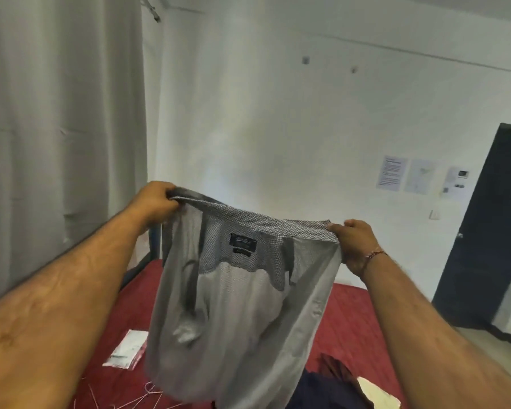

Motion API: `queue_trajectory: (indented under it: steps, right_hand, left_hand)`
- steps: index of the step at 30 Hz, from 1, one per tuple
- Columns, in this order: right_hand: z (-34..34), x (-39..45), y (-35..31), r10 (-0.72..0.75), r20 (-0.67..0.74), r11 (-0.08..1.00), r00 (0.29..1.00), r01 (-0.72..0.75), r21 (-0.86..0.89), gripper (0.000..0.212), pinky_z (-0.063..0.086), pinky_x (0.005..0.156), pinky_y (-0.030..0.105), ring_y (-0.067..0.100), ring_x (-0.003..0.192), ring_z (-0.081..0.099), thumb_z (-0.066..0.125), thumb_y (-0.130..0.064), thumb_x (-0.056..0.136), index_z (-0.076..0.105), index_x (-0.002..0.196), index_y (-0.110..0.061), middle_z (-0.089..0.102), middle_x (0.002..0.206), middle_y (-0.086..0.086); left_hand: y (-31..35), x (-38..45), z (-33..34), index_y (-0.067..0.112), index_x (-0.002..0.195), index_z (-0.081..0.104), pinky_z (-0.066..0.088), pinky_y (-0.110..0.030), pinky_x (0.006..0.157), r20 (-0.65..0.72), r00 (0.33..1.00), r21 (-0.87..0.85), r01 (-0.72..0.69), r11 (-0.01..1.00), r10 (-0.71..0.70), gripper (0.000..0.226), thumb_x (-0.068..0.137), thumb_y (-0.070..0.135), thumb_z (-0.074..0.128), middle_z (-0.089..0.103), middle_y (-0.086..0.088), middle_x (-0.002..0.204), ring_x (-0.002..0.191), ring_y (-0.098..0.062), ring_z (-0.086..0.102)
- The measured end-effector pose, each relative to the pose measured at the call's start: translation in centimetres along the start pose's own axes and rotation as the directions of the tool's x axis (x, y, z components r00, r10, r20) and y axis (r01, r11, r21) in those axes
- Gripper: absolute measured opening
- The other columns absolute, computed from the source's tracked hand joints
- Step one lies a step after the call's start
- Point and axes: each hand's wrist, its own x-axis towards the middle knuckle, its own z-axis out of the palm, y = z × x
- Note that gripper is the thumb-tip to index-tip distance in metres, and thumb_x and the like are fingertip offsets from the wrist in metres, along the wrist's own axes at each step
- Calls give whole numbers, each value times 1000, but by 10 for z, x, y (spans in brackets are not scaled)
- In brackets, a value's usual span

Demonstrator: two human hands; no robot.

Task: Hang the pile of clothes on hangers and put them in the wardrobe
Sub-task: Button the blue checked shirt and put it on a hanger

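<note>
The fingers of the left hand point(157, 202) are curled over one end of the collar; those of the right hand point(351, 240) pinch the other end. Between them a grey shirt point(236, 296) is held up open above the red bedsheet point(351, 314), its inside facing the camera — dark label point(243, 242) under the collar, finely patterned yoke, plain thin body hanging slack and creased. No hanger is seen inside it. Wire hangers point(130, 398) are noted on the sheet below, beside a clear packet point(127, 349). A dark pile of clothes point(331, 385) remains at lower right. The wardrobe is not in view — the task is judged early.
</note>
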Motion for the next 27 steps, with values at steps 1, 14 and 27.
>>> queue_trajectory:
  steps: [1, 14, 27]
  right_hand:
    - [-5, 0, -2, -34, -23, 999, 999, 33, -22, 36, 50, 67, 36, 23, 83, 57, 76, -13, 91, 49, 114, -17, 54, 103, 10]
    - [-65, -32, -13, -37, 589, 341, 807, 564, -752, 31, 48, 80, 16, 9, 93, 67, 88, -22, 78, 78, 108, -24, 71, 101, -13]
    - [-55, -93, 164, 185, 411, 653, 893, 201, -730, 20, 49, 66, 29, 12, 68, 58, 85, -26, 84, 75, 74, -12, 69, 73, -2]
  left_hand:
    - [5, -3, -1, 22, 97, 68, 54, -35, 69, 15, 998, -165, 55, 985, -53, 21, 90, 3, 69, 74, -12, 94, 83, -28, 69]
    - [33, -45, -20, 19, 86, 80, 56, -45, 95, 158, 987, -219, 43, 975, -8, 19, 94, 4, 71, 77, -10, 91, 91, -26, 70]
    - [-58, -126, 0, -3, 95, 72, 46, -39, 76, 103, 935, 348, 285, 893, -339, 48, 100, 43, 64, 66, -26, 96, 85, -39, 59]
